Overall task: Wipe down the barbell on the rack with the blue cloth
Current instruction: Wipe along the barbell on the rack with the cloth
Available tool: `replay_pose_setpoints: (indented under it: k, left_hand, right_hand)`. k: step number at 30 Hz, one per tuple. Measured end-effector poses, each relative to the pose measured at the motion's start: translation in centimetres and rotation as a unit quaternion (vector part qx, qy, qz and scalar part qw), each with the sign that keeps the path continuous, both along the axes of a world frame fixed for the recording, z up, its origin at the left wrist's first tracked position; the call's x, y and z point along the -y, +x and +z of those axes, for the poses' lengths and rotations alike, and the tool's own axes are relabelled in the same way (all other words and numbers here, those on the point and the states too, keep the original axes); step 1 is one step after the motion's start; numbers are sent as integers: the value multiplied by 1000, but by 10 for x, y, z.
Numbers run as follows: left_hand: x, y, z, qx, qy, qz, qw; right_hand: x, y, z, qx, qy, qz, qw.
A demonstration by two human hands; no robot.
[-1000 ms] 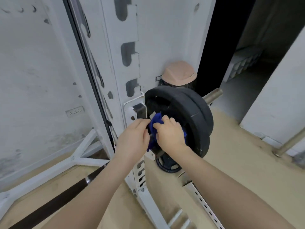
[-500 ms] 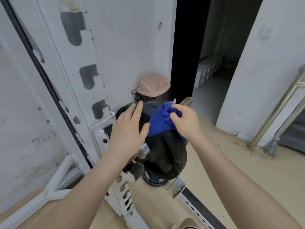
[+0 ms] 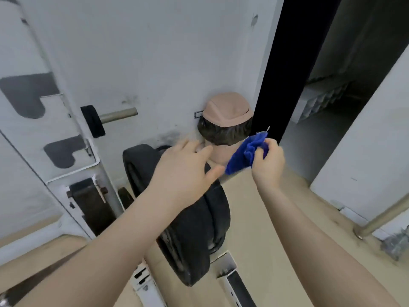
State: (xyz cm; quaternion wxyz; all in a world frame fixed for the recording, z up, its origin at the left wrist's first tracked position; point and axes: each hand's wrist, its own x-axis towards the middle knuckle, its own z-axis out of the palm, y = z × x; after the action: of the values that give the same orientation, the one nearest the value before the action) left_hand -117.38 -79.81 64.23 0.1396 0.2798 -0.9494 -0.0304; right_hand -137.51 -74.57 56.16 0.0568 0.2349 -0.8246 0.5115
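2 black weight plates (image 3: 194,227) sit side by side on the near end of the barbell, whose sleeve is hidden behind them and the left forearm; whether the bar still rests in its hook cannot be told. At far left, 1 white rack upright (image 3: 55,120) carries 2 visible dark hook-shaped cut-outs, with 1 black bracket (image 3: 88,204) bolted beside its lower part. Just right of the upright, 1 smaller black plate (image 3: 93,121) sits on 1 short grey storage peg (image 3: 118,115) projecting toward the wall. At centre, 1 left hand (image 3: 183,171) lies over the top edge of the plates, fingers straight and spread, grasping nothing; it covers the upper part of the plates. Behind the hand, 1 bin (image 3: 228,134) with a tan lid and a dark liner stands against the white wall (image 3: 155,52), its base partly blocked by the hand and cloth. To the right, 1 right hand (image 3: 269,162) pinches 1 bunched blue cloth (image 3: 245,155) between curled fingers and thumb, holding it in the air just right of the left thumb and clear of the plates. Further right, 1 dark doorway (image 3: 332,85) opens beyond a black frame. At far right, 1 metal rail post (image 3: 382,218) meets the tan floor (image 3: 265,218). At the bottom, 1 white rack base rail (image 3: 234,282) runs beneath the plates.
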Motion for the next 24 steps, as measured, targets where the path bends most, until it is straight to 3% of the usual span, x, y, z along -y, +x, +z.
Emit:
replay_pose_setpoints:
  k: [2,4,7,9,11,14,19,21,24]
  left_hand:
    - [-11,-15,2,17,-10,24,1000]
    - [-16,-29,0,62,-1,23,998]
    - [-23,-42,-14,133,1,50,990]
    - [-32,-49,-28,157,4,108,982]
    - [-42,-57,-38,143,19,182,973]
    - [-48,-66,-46,120,-8,249,961]
    - [-50,-68,-53,108,-43,270,956]
    - [-49,-70,-48,97,-56,276,954]
    - [-47,-69,-50,79,-31,264,961]
  right_hand:
    - [3,-18,-8,-104,12,48,993]
    - [10,-23,-20,-150,63,187,969]
    - [20,-7,-55,-217,179,381,881]
    - [28,8,-70,-271,223,374,859]
    - [34,14,-73,-319,213,357,852]
    - [41,-16,-81,-422,201,351,812]
    - [45,-44,-69,-312,224,210,899]
    - [47,-14,-70,-327,209,275,880]
    - [40,29,-83,-339,192,427,816]
